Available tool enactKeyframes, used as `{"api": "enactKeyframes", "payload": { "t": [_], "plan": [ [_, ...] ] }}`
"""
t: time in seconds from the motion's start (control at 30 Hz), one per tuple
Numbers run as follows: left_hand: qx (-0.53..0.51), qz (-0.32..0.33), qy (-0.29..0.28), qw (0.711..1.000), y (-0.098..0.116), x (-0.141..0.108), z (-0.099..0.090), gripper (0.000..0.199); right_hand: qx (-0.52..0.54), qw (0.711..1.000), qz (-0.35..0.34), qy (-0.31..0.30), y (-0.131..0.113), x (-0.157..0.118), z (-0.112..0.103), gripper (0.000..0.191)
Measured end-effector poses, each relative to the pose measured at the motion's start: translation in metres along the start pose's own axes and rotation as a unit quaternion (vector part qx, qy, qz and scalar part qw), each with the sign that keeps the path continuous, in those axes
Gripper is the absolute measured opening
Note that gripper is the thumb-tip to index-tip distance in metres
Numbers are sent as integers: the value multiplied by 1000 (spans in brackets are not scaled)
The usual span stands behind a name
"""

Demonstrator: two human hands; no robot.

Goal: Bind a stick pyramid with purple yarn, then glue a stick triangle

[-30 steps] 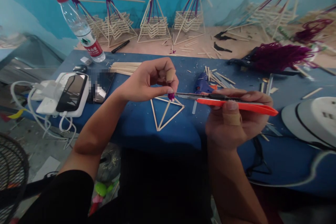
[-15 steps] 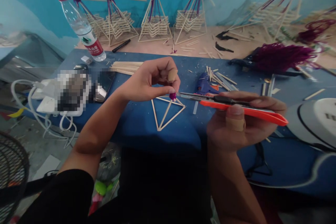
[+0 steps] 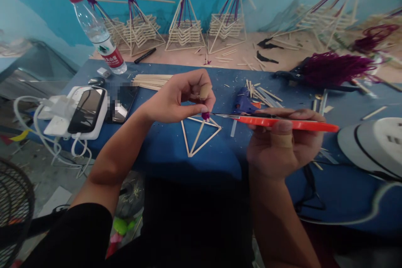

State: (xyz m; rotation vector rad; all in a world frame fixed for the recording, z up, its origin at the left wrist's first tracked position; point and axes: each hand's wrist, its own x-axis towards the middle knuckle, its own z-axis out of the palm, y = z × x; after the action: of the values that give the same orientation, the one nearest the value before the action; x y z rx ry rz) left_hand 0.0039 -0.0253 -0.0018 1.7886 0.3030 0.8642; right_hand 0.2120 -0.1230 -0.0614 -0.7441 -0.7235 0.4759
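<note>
My left hand (image 3: 188,96) is closed, thumb and fingers pinching the purple yarn (image 3: 205,116) wound on the top of a small stick frame (image 3: 197,138). That frame of thin wooden sticks stands on the blue table, its base a joined outline. In my right hand (image 3: 276,146) lies a utility knife (image 3: 301,124) with an orange handle, held sideways with the thumb along it. Its narrow blade points left, the tip close beside the yarn at my left fingertips; I cannot tell whether they touch. Tan tape wraps a digit on each hand.
Yarn-topped stick models (image 3: 186,29) stand along the wall. A bottle (image 3: 108,52), phone (image 3: 88,109) and power strip are left. A blue glue gun (image 3: 243,100) and cut sticks (image 3: 265,96) lie beyond the knife; purple yarn bundle (image 3: 336,69) and white appliance (image 3: 373,146) are right.
The knife's handle end has swung up, so the knife now lies nearly level. My left hand and the stick frame have hardly moved.
</note>
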Motion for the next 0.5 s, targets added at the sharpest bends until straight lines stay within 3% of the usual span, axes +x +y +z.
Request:
{"api": "enactKeyframes", "payload": {
  "t": [0.23, 0.4, 0.5],
  "plan": [
    [6, 13, 9, 1000, -2, -2, 0, 49, 42, 998, 20, -31, 0, 3, -2, 27],
    [27, 36, -7, 999, -6, -2, -1, 46, 89, 993, 73, 6, 4, 14, -12, 29],
    [29, 36, -5, 999, -7, -2, -2, 45, 89, 994, 47, 29, 7, 17, -14, 26]
  ]
}}
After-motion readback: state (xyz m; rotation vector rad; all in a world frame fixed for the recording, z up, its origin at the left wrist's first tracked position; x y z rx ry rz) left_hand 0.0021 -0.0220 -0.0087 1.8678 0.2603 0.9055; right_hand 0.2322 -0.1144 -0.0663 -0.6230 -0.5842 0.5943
